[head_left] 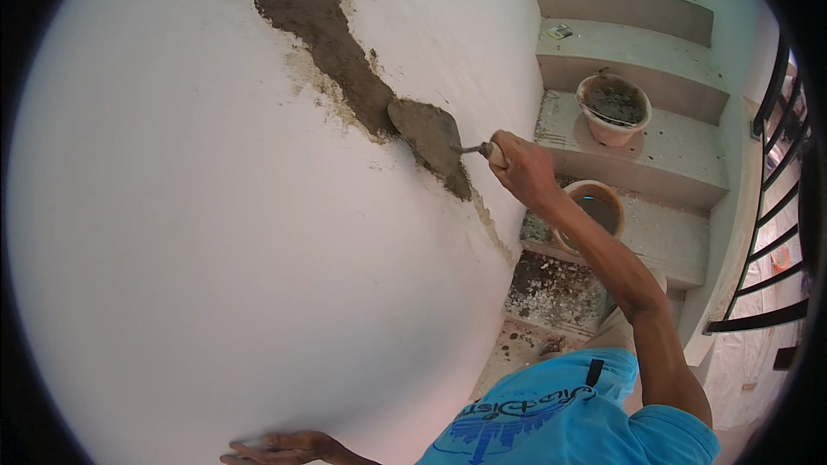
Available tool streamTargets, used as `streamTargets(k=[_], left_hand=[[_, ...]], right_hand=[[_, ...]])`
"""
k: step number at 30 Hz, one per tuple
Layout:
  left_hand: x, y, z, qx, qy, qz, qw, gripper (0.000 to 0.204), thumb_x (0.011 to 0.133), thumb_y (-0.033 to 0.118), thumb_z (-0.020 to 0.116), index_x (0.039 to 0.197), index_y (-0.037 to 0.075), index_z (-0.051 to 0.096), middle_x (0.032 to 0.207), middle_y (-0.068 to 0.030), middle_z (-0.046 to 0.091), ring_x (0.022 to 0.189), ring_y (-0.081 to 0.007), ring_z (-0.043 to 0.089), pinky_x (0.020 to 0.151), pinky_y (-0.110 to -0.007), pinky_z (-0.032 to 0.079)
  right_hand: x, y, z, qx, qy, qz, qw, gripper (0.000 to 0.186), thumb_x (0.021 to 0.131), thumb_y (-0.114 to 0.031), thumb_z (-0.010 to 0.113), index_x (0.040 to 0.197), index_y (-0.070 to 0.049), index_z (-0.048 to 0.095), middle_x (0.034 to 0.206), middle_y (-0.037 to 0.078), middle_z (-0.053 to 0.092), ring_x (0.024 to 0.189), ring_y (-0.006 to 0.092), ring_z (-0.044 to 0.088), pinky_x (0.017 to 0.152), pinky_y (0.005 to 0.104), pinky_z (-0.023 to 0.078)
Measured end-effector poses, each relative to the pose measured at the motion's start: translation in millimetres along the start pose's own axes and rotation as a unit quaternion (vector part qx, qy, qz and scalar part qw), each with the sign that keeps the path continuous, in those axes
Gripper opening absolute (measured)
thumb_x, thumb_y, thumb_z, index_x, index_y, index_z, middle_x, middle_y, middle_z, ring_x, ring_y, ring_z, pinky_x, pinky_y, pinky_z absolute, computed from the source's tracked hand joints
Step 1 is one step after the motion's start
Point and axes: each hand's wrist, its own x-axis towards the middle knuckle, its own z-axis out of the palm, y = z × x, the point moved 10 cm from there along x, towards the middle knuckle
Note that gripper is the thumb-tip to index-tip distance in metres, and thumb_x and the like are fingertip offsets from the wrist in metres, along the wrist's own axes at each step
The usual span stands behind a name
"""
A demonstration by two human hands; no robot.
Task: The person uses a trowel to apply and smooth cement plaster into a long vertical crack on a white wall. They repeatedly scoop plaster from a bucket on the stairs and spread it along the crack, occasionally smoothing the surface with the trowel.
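Observation:
My right hand (522, 165) is closed around the wooden handle of a trowel (428, 134). The trowel's mortar-smeared blade lies against the white wall (215, 275), over the lower part of a long strip of grey mortar (323, 34). That strip runs from the top of the view down to the right, with ragged edges and bare patches beside it. A thin rough crack continues below the blade toward the stairs. Low on the wall, my left hand (280, 448) rests with its fingers stretched out, holding nothing.
Stairs (633, 43) climb along the right. A bucket of dark mortar (614, 108) stands on one step, and a bucket of greyish liquid (596, 209) sits lower, partly behind my right forearm. Mortar crumbs (556, 286) litter the lower steps. A black railing (775, 198) borders the far right.

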Motion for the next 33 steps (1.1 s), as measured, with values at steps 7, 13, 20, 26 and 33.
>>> streamTargets(k=[7, 13, 20, 26, 33], left_hand=[[-1.5, 2.6, 4.1, -0.007, -0.011, -0.006, 1.0, 0.057, 0.106, 0.039, 0.04, 0.146, -0.002, 0.044, 0.157, -0.0335, 0.023, 0.146, -0.0507, 0.021, 0.112, -0.067, 0.024], [-0.3, -4.3, 1.4, 0.003, 0.003, -0.006, 1.0, 0.059, 0.106, 0.042, 0.04, 0.145, -0.002, 0.044, 0.156, -0.034, 0.025, 0.145, -0.051, 0.022, 0.112, -0.067, 0.025], [-5.8, 2.5, 5.5, 0.002, 0.006, 0.011, 1.0, 0.06, 0.106, 0.043, 0.039, 0.145, -0.002, 0.044, 0.155, -0.034, 0.026, 0.145, -0.0517, 0.023, 0.111, -0.067, 0.026], [-5.3, -4.8, 2.9, 0.074, -0.025, -0.003, 0.997, 0.051, 0.109, 0.037, 0.027, 0.148, 0.007, 0.042, 0.158, -0.0195, 0.029, 0.148, -0.0385, 0.023, 0.114, -0.055, 0.035], [-6.3, -8.5, 3.4, 0.062, -0.019, -0.009, 0.998, 0.054, 0.109, 0.041, 0.027, 0.147, 0.006, 0.044, 0.157, -0.0198, 0.03, 0.148, -0.0387, 0.024, 0.114, -0.056, 0.033]], right_hand=[[-21.5, 28.6, 31.6, -0.057, -0.012, -0.034, 0.998, 0.027, 0.079, -0.009, 0.072, 0.095, -0.007, 0.05, 0.081, 0.011, 0.06, 0.079, 0.0323, 0.065, 0.065, 0.0453, 0.052], [-29.9, 27.7, 8.8, -0.077, 0.003, -0.033, 0.997, 0.028, 0.079, -0.01, 0.072, 0.096, -0.008, 0.05, 0.082, 0.01, 0.06, 0.081, 0.0306, 0.066, 0.065, 0.044, 0.052], [8.7, -7.1, 5.6, -0.076, 0.047, -0.065, 0.994, 0.027, 0.079, -0.011, 0.071, 0.095, -0.008, 0.049, 0.081, 0.01, 0.06, 0.08, 0.0301, 0.065, 0.064, 0.0427, 0.053], [-35.1, 31.4, 15.7, -0.109, -0.024, -0.063, 0.992, 0.028, 0.079, -0.01, 0.071, 0.095, -0.008, 0.049, 0.08, 0.01, 0.059, 0.079, 0.031, 0.065, 0.065, 0.0436, 0.052], [12.7, -12.3, -18.8, -0.037, 0.061, -0.065, 0.995, 0.022, 0.081, -0.012, 0.07, 0.095, -0.008, 0.053, 0.081, 0.011, 0.061, 0.074, 0.0318, 0.065, 0.06, 0.0439, 0.05]])
